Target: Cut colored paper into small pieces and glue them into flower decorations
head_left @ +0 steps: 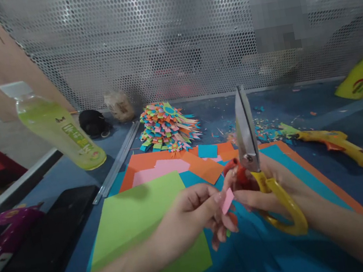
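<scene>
Between the fingertips of my left hand (196, 211) is a small pink paper strip (227, 201). Bits of orange and green show by its lower fingers. My right hand (262, 192) grips scissors (247, 144) with a yellow handle, blades together and pointing up. Its thumb tip is at the strip's right edge. Beside the scissors in that hand shows a red part (239, 173) I cannot make out. Beneath both hands lie a green sheet (147, 224) and blue sheets (256, 257). Behind them stands a layered piece of many small coloured paper strips (162, 127).
On the left are a drink bottle (59, 127), clear glue sticks (117, 162), a black flat object (53, 239) and a purple tool (8, 237). A yellow glue gun (337, 143) lies right, near paper scraps (266, 127). A perforated metal panel (185, 29) stands behind.
</scene>
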Demonstrator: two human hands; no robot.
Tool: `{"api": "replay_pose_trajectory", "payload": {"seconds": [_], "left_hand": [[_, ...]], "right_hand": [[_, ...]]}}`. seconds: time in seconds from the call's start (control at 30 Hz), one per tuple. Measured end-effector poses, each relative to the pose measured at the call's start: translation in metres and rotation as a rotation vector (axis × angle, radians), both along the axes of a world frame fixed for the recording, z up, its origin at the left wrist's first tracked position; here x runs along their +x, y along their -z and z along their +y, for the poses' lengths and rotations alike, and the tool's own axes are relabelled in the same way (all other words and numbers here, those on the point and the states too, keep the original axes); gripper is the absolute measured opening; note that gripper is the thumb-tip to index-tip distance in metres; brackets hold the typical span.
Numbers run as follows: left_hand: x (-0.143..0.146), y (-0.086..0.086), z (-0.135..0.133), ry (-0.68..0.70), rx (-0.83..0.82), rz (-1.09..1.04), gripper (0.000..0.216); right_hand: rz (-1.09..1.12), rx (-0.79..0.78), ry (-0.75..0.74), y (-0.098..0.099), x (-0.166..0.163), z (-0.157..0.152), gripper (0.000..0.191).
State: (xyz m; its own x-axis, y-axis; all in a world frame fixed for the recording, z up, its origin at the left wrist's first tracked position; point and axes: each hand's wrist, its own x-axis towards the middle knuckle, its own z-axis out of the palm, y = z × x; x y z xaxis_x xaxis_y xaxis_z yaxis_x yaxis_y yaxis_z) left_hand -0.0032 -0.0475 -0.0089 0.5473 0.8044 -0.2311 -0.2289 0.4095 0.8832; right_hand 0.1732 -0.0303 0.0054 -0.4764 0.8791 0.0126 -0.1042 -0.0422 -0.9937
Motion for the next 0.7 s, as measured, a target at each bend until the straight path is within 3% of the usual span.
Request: {"api": "replay_pose_trajectory", "payload": {"seconds": [0.37, 0.7], "left_hand": [[0.002, -0.007, -0.006, -0.166, 0.274, 0.219, 0.032], [-0.003, -0.003, -0.013, -0.134, 0.561, 0.491, 0.025]], "right_hand": [[-0.028, 0.061, 0.043, 0.009, 0.001, 0.002, 0.029], [-0.062, 0.090, 0.066, 0.007, -0.002, -0.002, 0.030]]}}
